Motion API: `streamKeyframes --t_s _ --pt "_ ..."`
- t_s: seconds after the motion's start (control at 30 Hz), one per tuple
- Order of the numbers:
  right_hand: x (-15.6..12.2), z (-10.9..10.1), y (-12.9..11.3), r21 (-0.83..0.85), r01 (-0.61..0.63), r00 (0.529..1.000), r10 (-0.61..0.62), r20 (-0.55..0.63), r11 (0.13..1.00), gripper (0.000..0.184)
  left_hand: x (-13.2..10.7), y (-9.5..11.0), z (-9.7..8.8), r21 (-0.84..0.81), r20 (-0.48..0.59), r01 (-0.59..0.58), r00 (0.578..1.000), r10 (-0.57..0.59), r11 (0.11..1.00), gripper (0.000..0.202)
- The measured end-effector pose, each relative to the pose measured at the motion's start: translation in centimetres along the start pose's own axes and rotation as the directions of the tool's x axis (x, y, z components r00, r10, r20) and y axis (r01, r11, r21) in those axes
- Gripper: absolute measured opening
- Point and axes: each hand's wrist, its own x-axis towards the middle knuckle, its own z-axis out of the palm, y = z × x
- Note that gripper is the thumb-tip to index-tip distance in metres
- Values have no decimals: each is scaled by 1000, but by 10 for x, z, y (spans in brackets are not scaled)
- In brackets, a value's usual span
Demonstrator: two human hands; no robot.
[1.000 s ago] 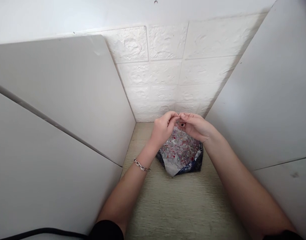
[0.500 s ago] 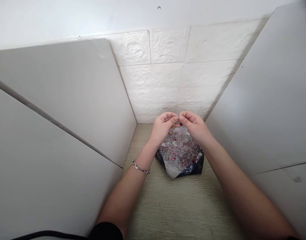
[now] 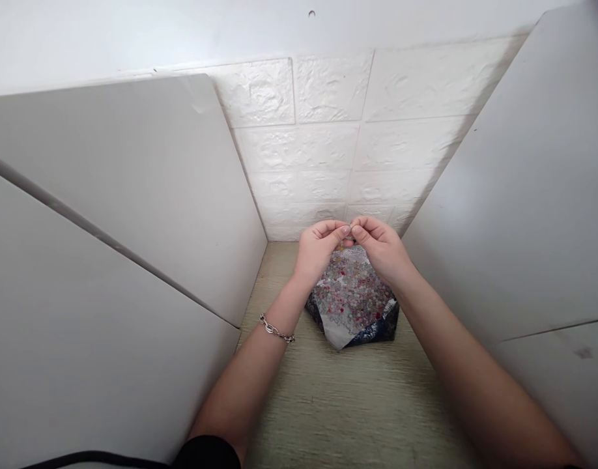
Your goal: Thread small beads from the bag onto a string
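My left hand (image 3: 320, 247) and my right hand (image 3: 378, 246) meet fingertip to fingertip, both closed in a pinch. What they hold between thumb and forefinger is too small to make out. Just below them lies a bed of small beads (image 3: 352, 286) in clear, pink, red and yellowish tones. The beads rest in an open wrapper (image 3: 337, 331) with a pale inside and dark blue patterned folded edges. Part of its far side is hidden behind my fingers.
The wrapper lies on a greenish wood-grain tabletop (image 3: 328, 404). Grey-white panels stand at the left (image 3: 133, 189) and right (image 3: 524, 195). A white brick-patterned wall (image 3: 323, 143) closes the back. A black cable (image 3: 88, 457) shows at lower left.
Both hands stay pinched together over the beads, with only a very slight shift of the fingertips. The wrapper and beads look the same.
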Motion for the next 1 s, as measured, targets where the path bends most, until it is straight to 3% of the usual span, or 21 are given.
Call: streamKeyframes --t_s 0.3,0.5,0.7,0.87,1.0 --pt "-2 9 3 -7 23 985 -24 -168 1000 18 -3 -3 5 189 -83 -152 982 170 970 12" --pt "-2 9 3 -48 7 979 -17 -205 999 16 -9 -4 7 325 -96 -201 965 243 924 15" --pt "-1 10 3 -59 -37 970 22 -244 998 15 -7 -10 6 379 -96 -201 962 254 903 16" --pt "0 11 5 31 -39 975 45 -217 999 15 -6 -13 5 436 -66 -216 960 270 874 17" --pt "0 12 4 134 -67 982 90 -169 989 16 -4 -15 5 341 -56 -189 974 221 921 17"
